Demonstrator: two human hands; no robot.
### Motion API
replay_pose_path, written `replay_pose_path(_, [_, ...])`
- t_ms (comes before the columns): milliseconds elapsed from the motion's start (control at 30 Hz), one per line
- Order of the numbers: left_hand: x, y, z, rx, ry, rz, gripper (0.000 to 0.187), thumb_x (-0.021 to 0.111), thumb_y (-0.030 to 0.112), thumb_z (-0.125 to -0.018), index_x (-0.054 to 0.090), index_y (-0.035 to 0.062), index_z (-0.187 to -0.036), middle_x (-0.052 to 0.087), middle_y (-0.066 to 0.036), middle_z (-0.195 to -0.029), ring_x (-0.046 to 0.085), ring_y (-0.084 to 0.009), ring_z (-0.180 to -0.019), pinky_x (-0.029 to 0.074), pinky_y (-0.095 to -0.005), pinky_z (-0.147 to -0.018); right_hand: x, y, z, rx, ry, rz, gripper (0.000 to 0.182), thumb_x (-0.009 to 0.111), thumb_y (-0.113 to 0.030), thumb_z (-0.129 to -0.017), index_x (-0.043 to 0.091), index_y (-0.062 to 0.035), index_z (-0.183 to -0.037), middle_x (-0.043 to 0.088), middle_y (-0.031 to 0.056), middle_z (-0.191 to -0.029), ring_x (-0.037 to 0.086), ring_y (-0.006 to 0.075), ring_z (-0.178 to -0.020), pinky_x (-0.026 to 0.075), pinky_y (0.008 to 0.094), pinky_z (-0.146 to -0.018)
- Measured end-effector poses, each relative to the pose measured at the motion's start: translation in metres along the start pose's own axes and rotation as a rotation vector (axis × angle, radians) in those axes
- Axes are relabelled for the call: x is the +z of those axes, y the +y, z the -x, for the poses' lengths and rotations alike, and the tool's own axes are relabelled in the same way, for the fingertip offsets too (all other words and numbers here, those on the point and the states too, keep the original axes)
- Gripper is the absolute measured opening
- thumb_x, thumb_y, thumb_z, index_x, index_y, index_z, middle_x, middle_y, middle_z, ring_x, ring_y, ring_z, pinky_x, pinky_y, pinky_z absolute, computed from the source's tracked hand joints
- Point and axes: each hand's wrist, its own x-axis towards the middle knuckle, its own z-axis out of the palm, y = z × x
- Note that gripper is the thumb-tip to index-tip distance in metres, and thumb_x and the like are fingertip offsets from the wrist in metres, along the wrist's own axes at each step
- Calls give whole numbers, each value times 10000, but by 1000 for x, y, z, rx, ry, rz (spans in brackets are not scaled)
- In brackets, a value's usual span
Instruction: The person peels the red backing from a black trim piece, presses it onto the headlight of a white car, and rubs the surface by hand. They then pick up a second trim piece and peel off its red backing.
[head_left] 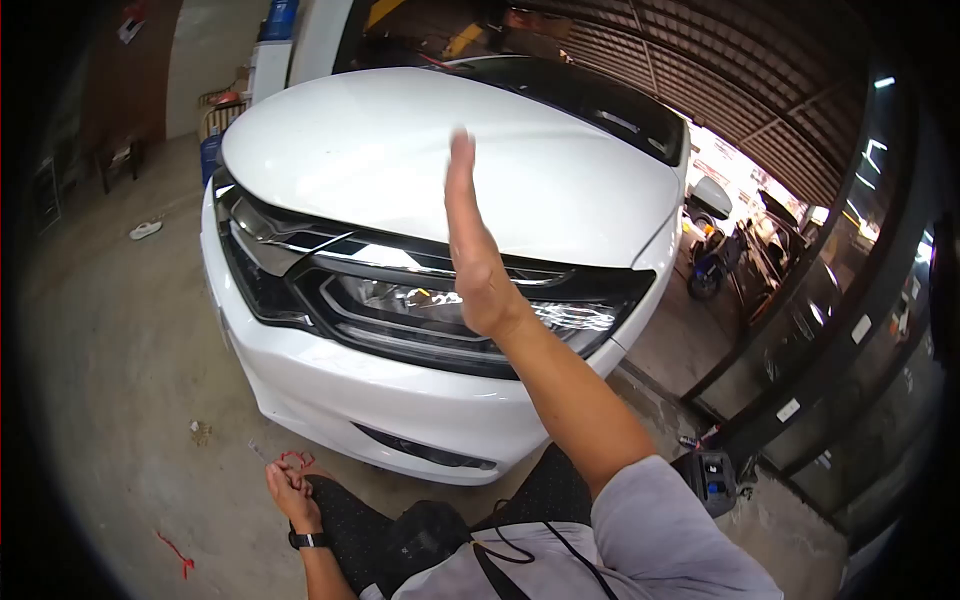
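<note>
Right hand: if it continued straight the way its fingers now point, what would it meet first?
Probably the white hood, which appears beyond the fingertips of the right hand; depth is unclear, so it might pass above instead.

Right hand (474,240) raised flat before headlight (385,302) of white car (370,140). Left hand (289,490) low, pinching slim item (257,450), perhaps tool; red strand (298,457) beside.

Car (400,405) blocks low forward reach. Right hand (470,240) raised, fingers up; open air either side of it and over hood (340,140). Left hand (288,488) low: leg (345,515) close on its right, passing room leftward over floor (130,350).
</note>
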Motion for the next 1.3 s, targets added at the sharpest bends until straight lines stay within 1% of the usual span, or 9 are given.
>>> replay_pose_path(167, [0,-2,-6,-20,-17,-17,292,483,400,-1134,531,139,-1010,381,52,-629,306,-51,-469,254,-233,-422,-61,-16,22,31,32,-222,1177,153,-876,-951,-197,24,-1624,-147,243,-1741,-139,320,-1625,-52,463,-1304])
replay_pose_path(300, [14,-8,-4,-56,29,52,290,481,391,-1132,528,138,-997,383,54,-635,309,-50,-474,256,-229,-431,-124,32,73,337,-124,-792,1025,165,-802,-1012,666,52,-1276,703,256,-1269,667,342,-1270,510,438,-1086])
replay_pose_path(333, [15,-3,0,-54,51,57,294,477,386,-1133,527,136,-988,381,57,-637,309,-44,-482,257,-226,-436,-138,21,78,367,17,-712,895,179,-775,-1034,633,-45,-785,637,73,-709,660,234,-628,527,322,-610])
replay_pose_path(367, [13,0,2,-62,46,34,294,477,386,-1133,527,136,-988,381,57,-637,309,-44,-482,257,-226,-436,-156,6,74,352,100,-826,798,181,-731,-1067,470,-97,-677,398,-1,-603,358,150,-476,312,295,-481])
replay_pose_path(700, [16,4,5,-25,13,29,324,489,417,-1128,526,132,-977,368,50,-623,323,-61,-470,258,-236,-423,-275,16,110,210,148,-882,586,424,-420,-1128,333,-150,-616,266,-20,-562,228,126,-462,225,321,-477])
replay_pose_path(767, [23,-2,11,-23,16,44,334,493,426,-1127,527,131,-973,366,48,-622,321,-62,-470,260,-237,-424,-255,65,140,566,450,-831,591,392,-437,-1131,339,-149,-618,259,-13,-558,228,131,-457,219,321,-472])
replay_pose_path(900, [24,13,14,5,-30,26,357,496,445,-1126,526,131,-959,368,48,-620,316,-61,-466,260,-239,-423,-312,38,155,29,547,-945,567,385,-430,-1131,334,-172,-629,258,-16,-559,214,139,-452,207,317,-474])
replay_pose_path(967, [28,9,18,11,-31,-1,361,493,448,-1127,525,131,-957,369,49,-620,315,-61,-465,261,-238,-424,-284,95,176,380,863,-932,545,414,-437,-1110,309,-174,-644,242,-31,-580,197,128,-473,178,323,-489])
replay_pose_path(1300, [34,8,4,114,45,-101,336,514,406,-1126,556,117,-1293,487,41,-682,410,-83,-502,355,-239,-455,-243,37,192,-76,1175,-869,586,401,-482,-1108,322,-139,-640,252,-1,-571,210,160,-494,199,356,-498])
